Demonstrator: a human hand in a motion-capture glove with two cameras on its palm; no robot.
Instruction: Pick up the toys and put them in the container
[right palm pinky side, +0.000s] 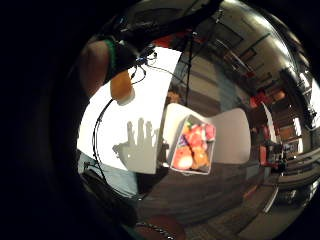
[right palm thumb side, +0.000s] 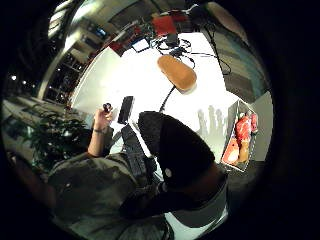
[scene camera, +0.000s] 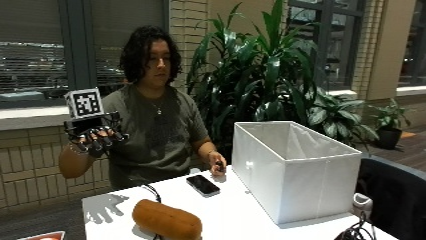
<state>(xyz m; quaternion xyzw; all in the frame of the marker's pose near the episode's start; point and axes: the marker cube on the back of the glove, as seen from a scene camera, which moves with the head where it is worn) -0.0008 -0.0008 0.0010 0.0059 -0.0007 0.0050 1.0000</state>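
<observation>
White table (scene camera: 233, 210), gloved right hand (scene camera: 96, 139) raised above, fingers spread, empty.

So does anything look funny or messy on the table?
Nothing is spilled or broken. One brown loaf-shaped toy lies on the white table, outside the white fabric container, which already holds red and orange toys. The black-gloved right hand is raised with fingers spread, holding nothing. A black phone lies flat beside the container.

A white container (scene camera: 293, 172) is seen on a white table (scene camera: 233, 210), with red and orange toys (right palm pinky side: 194, 147) inside; a brown loaf-shaped toy (scene camera: 166, 220), a black phone (scene camera: 203, 185) and a black-gloved right hand (scene camera: 96, 137) are shown
</observation>
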